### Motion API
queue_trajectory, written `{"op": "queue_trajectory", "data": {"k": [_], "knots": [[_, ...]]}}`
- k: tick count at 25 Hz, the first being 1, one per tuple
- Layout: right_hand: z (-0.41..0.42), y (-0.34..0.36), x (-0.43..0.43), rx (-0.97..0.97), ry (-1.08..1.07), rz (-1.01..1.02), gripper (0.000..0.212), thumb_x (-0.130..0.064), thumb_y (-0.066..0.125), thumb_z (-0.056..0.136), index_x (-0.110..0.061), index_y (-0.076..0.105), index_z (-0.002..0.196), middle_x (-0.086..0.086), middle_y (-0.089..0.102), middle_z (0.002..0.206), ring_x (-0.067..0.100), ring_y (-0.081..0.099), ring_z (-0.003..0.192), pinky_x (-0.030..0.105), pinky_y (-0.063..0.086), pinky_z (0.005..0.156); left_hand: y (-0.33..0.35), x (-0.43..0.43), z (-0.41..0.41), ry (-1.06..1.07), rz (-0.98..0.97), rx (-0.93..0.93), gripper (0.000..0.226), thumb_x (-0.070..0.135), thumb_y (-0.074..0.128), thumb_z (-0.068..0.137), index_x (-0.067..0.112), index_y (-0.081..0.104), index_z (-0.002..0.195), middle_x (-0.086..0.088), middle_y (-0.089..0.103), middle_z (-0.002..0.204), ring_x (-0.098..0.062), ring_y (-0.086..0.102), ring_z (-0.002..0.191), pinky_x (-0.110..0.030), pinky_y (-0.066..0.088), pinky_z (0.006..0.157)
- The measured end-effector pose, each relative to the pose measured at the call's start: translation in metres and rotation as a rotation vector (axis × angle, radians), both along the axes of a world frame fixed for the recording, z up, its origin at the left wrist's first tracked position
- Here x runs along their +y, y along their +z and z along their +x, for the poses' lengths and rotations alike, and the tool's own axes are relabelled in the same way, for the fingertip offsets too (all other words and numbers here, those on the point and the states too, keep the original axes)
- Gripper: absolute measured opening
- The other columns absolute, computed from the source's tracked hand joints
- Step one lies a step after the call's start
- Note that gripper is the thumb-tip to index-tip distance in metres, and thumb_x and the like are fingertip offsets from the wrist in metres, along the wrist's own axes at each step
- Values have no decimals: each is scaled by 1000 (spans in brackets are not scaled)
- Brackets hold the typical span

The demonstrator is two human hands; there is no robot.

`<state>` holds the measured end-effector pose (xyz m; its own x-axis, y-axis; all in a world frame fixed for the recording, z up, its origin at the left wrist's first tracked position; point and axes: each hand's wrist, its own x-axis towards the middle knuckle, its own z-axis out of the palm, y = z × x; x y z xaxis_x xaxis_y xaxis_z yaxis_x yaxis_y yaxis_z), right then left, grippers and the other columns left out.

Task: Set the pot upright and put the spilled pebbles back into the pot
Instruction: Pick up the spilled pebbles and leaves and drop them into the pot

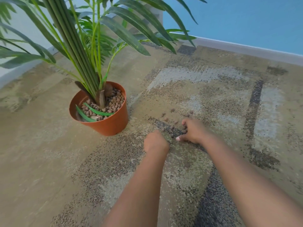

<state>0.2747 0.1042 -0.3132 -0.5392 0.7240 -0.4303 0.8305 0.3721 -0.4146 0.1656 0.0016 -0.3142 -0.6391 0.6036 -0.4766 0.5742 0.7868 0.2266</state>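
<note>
The orange plastic pot (113, 124) stands upright on the carpet, holding a green palm plant (85, 51) and a layer of brown pebbles (114, 104). Several loose pebbles (168, 119) lie scattered on the carpet to the pot's right. My right hand (195, 131) rests on the carpet among them, fingers curled around a few pebbles. My left hand (155, 142) is just left of it, fingers bent down onto the carpet; what it holds is hidden.
A patterned beige and grey carpet (205, 89) covers the floor. A blue wall with a grey baseboard (246, 49) runs along the back right. Palm fronds (139, 28) hang over the area behind the hands.
</note>
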Motion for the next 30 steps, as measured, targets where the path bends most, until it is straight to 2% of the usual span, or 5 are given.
{"op": "queue_trajectory", "data": {"k": [3,12,19,25,30], "knots": [[-16,-1,-2,6,78,35,55,-38,80,70,-25,59,119,12,41,138,27,57,107,44,44,103,-2,-1,0,-114,26,53,15,1,64,88,7,63,101,-11,68,101,-26,68,93,-32,56,73],[-21,-13,0,73,202,223,11,-14,65,83,-13,68,73,-2,61,100,9,60,86,21,50,88,-13,-12,4,-211,184,6,20,-4,66,84,8,72,99,-8,64,106,-20,66,89,-30,60,81],[-10,-14,-13,111,205,237,12,-9,66,86,-9,69,98,9,65,117,9,63,71,15,54,63,32,-4,-25,102,425,-83,15,3,67,90,6,75,102,-8,74,102,-17,68,81,-26,60,77],[-26,22,0,486,-78,112,13,-12,71,83,-9,74,95,5,73,95,17,71,71,17,56,57,100,-2,-83,341,839,169,11,8,73,85,17,77,90,-2,71,101,-16,68,86,-34,59,84],[-79,81,-10,827,-233,13,22,-12,75,78,-16,74,100,-3,75,92,2,67,68,17,57,61,111,-35,-154,504,653,312,14,12,77,83,14,78,96,-5,71,107,-26,67,94,-37,56,87]]}}
